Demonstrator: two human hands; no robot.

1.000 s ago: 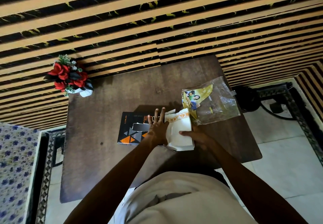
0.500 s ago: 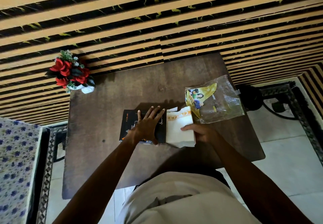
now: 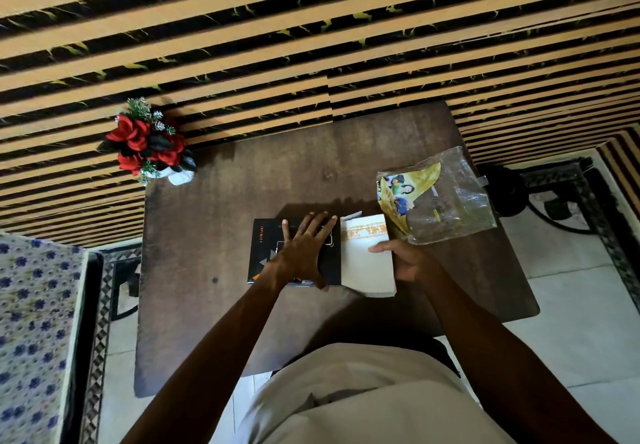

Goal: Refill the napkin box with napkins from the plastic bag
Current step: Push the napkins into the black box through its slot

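Note:
A black napkin box [image 3: 263,253] with orange and grey triangles lies flat on the brown table [image 3: 207,305]. My left hand [image 3: 304,253] rests flat on its top, fingers spread. Right beside the box lies a stack of white napkins [image 3: 367,263] with an orange patterned band at the far end. My right hand [image 3: 405,260] grips the stack's right edge, thumb on top. The clear plastic bag [image 3: 446,201] with a yellow printed label lies crumpled just beyond and to the right of the napkins.
A pot of red artificial flowers [image 3: 149,146] stands at the table's far left corner against the striped wall. A dark fan base and cable [image 3: 512,194] sit on the tiled floor to the right. A blue floral cloth [image 3: 31,322] lies at the left.
My left hand slid left from the napkins onto the box top and flattened there. The napkin stack now lies squared up beside the box in my right hand.

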